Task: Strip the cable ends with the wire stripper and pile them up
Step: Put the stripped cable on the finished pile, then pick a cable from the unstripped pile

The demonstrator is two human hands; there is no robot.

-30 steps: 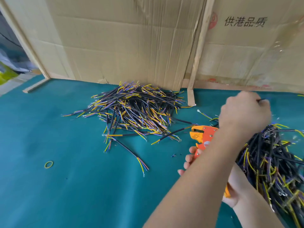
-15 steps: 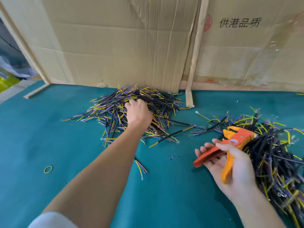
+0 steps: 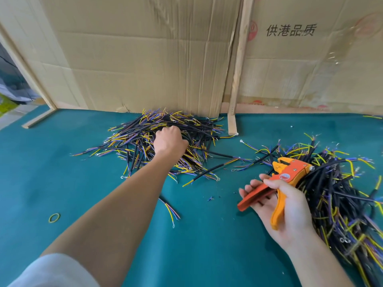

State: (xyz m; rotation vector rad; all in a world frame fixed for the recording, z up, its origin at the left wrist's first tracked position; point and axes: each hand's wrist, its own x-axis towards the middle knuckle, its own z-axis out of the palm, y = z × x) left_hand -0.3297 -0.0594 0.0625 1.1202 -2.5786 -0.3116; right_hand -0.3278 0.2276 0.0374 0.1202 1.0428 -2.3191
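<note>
While the left hand [image 3: 170, 141] lies curled on the far cable pile [image 3: 165, 141], grasp unclear, the right hand [image 3: 284, 206] grasps the orange wire stripper [image 3: 290, 172] beside the right-side heap [image 3: 342, 193].

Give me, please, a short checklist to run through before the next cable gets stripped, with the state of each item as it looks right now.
1. Wire stripper in hand: ok, the right hand holds its orange handles.
2. Stripper handles spread, ready to take a cable: ok, they stand apart.
3. Left hand free of the far pile: not ok, it rests on the pile near the cardboard wall.
4. Left hand holding a cable: cannot tell, its fingers are curled and hidden from this view.
5. Cables within reach of the right hand: ok, the near pile lies just beside it.
6. Work space on the green mat between the hands: ok, only small scraps there.
</note>
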